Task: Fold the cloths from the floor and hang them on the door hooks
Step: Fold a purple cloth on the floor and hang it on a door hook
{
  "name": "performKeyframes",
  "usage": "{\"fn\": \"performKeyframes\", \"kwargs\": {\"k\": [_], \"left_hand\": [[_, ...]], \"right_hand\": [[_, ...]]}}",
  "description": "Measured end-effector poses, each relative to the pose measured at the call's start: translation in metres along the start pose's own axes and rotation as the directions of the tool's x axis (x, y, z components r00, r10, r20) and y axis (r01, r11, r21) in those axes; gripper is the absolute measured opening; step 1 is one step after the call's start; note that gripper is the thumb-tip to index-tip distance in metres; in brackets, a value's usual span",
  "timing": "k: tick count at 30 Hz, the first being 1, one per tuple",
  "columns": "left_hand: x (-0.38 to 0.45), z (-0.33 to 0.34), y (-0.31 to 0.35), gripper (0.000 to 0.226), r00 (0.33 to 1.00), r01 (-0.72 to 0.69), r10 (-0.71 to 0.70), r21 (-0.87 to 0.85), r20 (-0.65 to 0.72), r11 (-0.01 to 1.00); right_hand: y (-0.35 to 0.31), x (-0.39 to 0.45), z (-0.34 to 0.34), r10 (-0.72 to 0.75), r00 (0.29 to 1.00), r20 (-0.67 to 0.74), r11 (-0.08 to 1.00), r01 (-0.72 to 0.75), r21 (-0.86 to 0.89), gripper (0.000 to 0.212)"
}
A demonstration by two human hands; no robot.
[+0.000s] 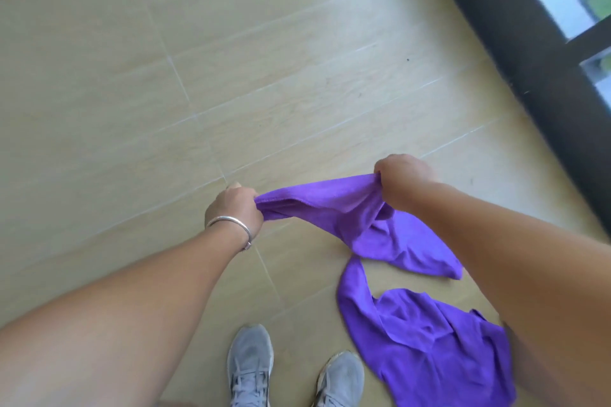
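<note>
Head view: a person stands over a tiled floor (pixel 132 76), both arms stretched down.
Left hand (pixel 234 211): fingers curled tight round one bunched end of the held purple cloth (pixel 370 225), a bangle (pixel 228 225) on the wrist.
Right hand (pixel 401 180): curled round the other end, at about 2 o'clock from the left.
Held cloth: top edge taut between the hands, the rest sagging toward 5 o'clock.
Second cloth (pixel 429 347): crumpled on the floor at 5 o'clock, just beside the grey shoes (pixel 251 363).
Doing it well: I'd find the true corners, spread the hands apart, shake it flat, then fold.
Door hooks: not in sight.
</note>
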State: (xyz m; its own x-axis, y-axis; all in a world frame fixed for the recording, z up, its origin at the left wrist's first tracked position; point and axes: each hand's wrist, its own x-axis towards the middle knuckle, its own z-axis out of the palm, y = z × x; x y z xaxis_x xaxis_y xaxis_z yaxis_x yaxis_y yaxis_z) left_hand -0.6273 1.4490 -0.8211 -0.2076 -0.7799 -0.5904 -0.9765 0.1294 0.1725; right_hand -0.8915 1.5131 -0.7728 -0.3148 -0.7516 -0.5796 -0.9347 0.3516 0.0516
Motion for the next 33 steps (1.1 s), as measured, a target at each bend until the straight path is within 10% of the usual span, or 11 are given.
{"fn": "performKeyframes", "kwargs": {"k": [6, 16, 23, 33], "left_hand": [[-0.049, -0.121, -0.032, 0.03, 0.943, -0.064, -0.096, -0.457, -0.319, 0.887], [-0.066, -0.285, -0.091, 0.03, 0.797, -0.082, -0.28, -0.554, -0.536, 0.829], [-0.096, -0.316, -0.128, 0.041, 0.779, 0.006, -0.336, -0.529, -0.53, 0.849], [-0.159, -0.267, -0.197, 0.029, 0.855, 0.033, -0.179, -0.293, -0.487, 0.956]], "right_hand": [[-0.05, -0.047, -0.107, 0.009, 0.98, -0.199, 0.869, 0.091, 0.487, 0.038], [-0.144, -0.083, -0.229, -0.04, 0.983, -0.18, 0.52, 0.175, 0.836, 0.017], [-0.22, -0.104, -0.255, -0.166, 0.98, -0.107, 0.948, 0.188, 0.255, 0.091], [-0.249, -0.115, -0.21, -0.217, 0.972, -0.084, 0.972, 0.209, -0.104, 0.035]]}}
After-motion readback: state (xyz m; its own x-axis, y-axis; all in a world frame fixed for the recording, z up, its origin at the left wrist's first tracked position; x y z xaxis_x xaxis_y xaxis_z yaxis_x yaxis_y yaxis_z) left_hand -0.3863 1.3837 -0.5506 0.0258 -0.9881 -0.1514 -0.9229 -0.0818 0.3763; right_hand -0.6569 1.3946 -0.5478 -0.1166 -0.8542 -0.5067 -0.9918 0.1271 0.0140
